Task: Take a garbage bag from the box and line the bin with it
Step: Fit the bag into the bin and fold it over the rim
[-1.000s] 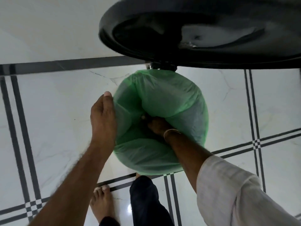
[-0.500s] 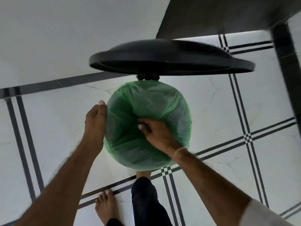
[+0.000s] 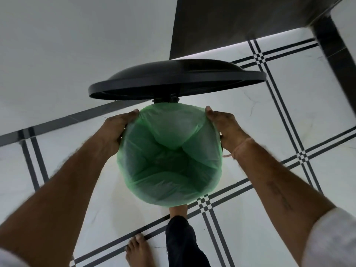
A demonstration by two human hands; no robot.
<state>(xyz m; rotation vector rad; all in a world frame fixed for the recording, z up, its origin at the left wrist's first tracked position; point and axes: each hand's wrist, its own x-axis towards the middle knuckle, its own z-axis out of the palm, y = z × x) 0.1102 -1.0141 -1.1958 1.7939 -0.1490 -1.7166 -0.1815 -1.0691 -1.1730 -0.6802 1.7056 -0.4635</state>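
While the lid stands raised, the step in hand looks like seating the bag's overhang round the bin rim.

One bare foot (image 3: 138,251) is planted on the tiled floor (image 3: 250,228) short of the bin. The other foot (image 3: 178,210) is tucked against the bin's near side with its toes hidden. It's probably on a pedal, can't confirm.

The garbage bag (image 3: 169,160), thin green film, sits inside the bin (image 3: 221,145) with its mouth folded out over the rim all round. The bin body is almost fully covered, with only a dark sliver showing on its right side. The bag bottom looks bunched, not pushed flat.

Left hand (image 3: 119,130) is on the bin's left side and right hand (image 3: 225,128) on its right, both toward the far half of the rim. Each has its fingers curled over the fold, gripping film against the rim. The fingertips below the rim are hidden. The box isn't in view.

Past the bin's far edge are the hinge (image 3: 166,100) and the black lid (image 3: 177,79) above it. A dark table (image 3: 250,22) stands beyond the bin to its right.

Doing it well:
- Pull the fold down evenly on both sides at once so the mouth doesn't skew.
- The film is thin, so draw it with flat finger pads, no nails and no jerks, or it may tear at the rim.
- Check the edge by the hinge. It's the easiest spot to leave loose, and the lid could trap film there.
- Leave slack inside so a load doesn't drag the fold off.
- Drop the lid only once the hands are clear.
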